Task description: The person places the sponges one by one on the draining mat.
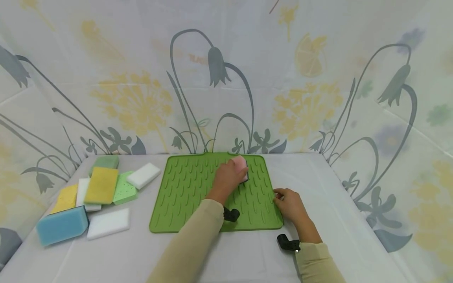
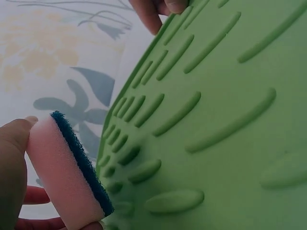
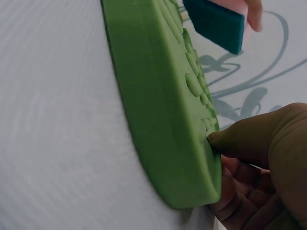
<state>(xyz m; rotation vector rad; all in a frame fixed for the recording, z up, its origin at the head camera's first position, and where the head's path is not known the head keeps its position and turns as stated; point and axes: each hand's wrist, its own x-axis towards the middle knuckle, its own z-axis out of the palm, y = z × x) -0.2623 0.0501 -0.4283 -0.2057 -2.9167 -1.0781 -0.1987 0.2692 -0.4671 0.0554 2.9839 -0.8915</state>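
Observation:
My left hand [image 1: 226, 179] grips a pink sponge [image 2: 64, 175] with a dark blue scouring pad [image 2: 84, 163] along one side. In the head view the sponge is over the upper right part of a green drying mat [image 1: 184, 196] with raised ridges. The left wrist view shows thumb and fingers round the sponge's foam, its scouring side facing the mat. At the mat's right edge, my right hand [image 1: 291, 204] pinches the rim, the thumb [image 3: 230, 141] on the ridged face and the other fingers curled at the outer side.
On the left lies a loose group of sponges: a blue sponge [image 1: 61, 226], a white block [image 1: 109, 224], another white block [image 1: 144, 175], a yellow sponge [image 1: 101, 185], a green sponge [image 1: 125, 188] and several more. A flower-patterned cloth [image 1: 226, 102] hangs behind the white table [image 1: 247, 255].

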